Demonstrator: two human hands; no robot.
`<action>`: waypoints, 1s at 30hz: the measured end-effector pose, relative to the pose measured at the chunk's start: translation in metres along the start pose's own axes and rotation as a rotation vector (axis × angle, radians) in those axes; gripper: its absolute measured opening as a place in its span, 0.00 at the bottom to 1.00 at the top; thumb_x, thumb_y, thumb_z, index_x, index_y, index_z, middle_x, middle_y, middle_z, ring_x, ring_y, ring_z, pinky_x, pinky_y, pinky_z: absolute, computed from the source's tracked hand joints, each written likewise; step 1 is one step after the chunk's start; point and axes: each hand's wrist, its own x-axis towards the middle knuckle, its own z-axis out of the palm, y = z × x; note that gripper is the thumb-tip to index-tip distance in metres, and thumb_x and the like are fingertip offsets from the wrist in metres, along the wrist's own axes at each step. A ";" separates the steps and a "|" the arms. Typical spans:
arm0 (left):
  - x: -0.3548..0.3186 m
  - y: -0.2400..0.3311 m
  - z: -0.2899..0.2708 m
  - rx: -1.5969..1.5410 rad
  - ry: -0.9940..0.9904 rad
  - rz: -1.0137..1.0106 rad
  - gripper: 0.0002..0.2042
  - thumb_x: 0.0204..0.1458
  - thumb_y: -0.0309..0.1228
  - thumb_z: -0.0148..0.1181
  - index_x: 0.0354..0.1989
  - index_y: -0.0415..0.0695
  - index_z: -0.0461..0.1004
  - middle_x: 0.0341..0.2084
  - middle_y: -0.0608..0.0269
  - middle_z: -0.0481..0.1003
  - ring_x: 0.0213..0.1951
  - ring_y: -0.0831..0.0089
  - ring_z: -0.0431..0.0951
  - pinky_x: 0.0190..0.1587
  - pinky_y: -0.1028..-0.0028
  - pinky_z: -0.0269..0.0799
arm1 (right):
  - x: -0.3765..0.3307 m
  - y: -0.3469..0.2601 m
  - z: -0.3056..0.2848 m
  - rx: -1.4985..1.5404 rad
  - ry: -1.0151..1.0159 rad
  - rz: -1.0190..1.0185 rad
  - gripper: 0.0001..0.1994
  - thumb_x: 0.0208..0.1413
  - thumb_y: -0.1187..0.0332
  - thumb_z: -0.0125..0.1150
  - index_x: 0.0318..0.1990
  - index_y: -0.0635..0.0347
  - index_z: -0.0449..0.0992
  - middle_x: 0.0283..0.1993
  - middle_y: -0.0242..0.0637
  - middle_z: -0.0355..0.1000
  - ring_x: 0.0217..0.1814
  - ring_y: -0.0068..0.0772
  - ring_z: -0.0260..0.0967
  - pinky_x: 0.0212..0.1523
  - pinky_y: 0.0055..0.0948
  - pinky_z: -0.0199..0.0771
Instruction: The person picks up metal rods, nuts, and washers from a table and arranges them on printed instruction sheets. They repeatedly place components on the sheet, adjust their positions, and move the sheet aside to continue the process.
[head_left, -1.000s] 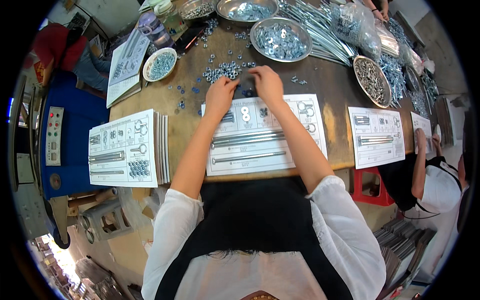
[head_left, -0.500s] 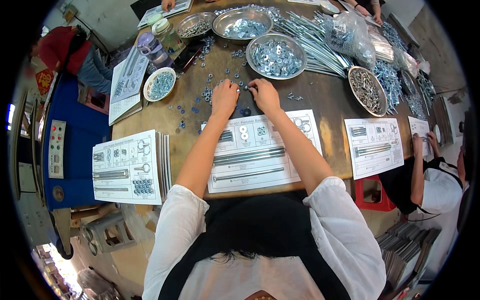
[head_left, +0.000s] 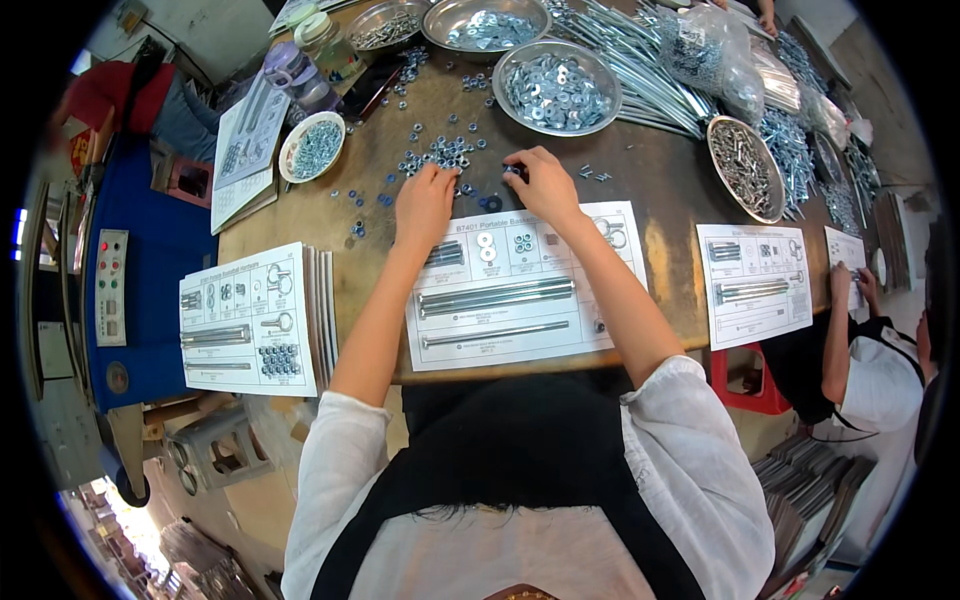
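Note:
My left hand (head_left: 426, 204) rests with curled fingers at the lower edge of a loose cluster of small hex nuts (head_left: 440, 152); what its fingertips hold, if anything, cannot be made out. To the right, my right hand (head_left: 546, 186) pinches a small dark bluish piece (head_left: 512, 170), apparently a nut. Between the hands lies a black round piece (head_left: 492, 203). Below them is a printed card (head_left: 497, 348) with pictured hardware and long metal rods; my forearms cross its sides. Several blue-tinted nuts (head_left: 386, 201) are scattered left of my left hand.
Metal bowls of washers (head_left: 610, 112) and screws (head_left: 716, 185) stand behind, beside a heap of long rods (head_left: 650, 85). A white bowl of small parts (head_left: 290, 165), a phone (head_left: 372, 88) and a card stack (head_left: 240, 370) are left. A co-worker's hands (head_left: 850, 280) work far right.
My hands have moved apart, the left one drawing left and nearer, the right one shifting right. More of the nut cluster shows between them. The whole view has shifted slightly.

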 end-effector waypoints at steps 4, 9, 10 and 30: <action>0.027 0.007 0.015 0.040 -0.105 -0.111 0.09 0.54 0.31 0.64 0.41 0.44 0.76 0.36 0.57 0.75 0.39 0.54 0.79 0.43 0.60 0.75 | 0.004 -0.004 0.007 -0.064 -0.018 0.014 0.08 0.54 0.63 0.68 0.40 0.52 0.84 0.41 0.35 0.75 0.41 0.39 0.76 0.43 0.36 0.75; 0.042 0.005 0.021 0.200 -0.205 -0.127 0.09 0.51 0.27 0.62 0.42 0.44 0.76 0.37 0.52 0.76 0.40 0.53 0.79 0.43 0.58 0.76 | 0.008 -0.006 0.005 -0.023 -0.080 0.157 0.08 0.49 0.60 0.71 0.35 0.49 0.85 0.38 0.35 0.75 0.41 0.40 0.75 0.41 0.38 0.74; 0.044 0.006 0.020 0.229 -0.235 -0.135 0.10 0.51 0.26 0.62 0.42 0.43 0.76 0.37 0.51 0.77 0.41 0.53 0.80 0.43 0.58 0.76 | 0.010 -0.007 0.004 -0.033 -0.071 0.164 0.08 0.49 0.60 0.71 0.35 0.49 0.85 0.37 0.34 0.75 0.40 0.39 0.75 0.40 0.38 0.74; -0.002 0.009 -0.016 -0.309 -0.233 -0.361 0.17 0.52 0.32 0.67 0.51 0.46 0.79 0.42 0.55 0.75 0.40 0.56 0.80 0.43 0.62 0.76 | 0.009 0.007 0.008 0.204 0.014 0.103 0.15 0.54 0.60 0.68 0.46 0.55 0.81 0.42 0.39 0.77 0.42 0.39 0.77 0.45 0.37 0.76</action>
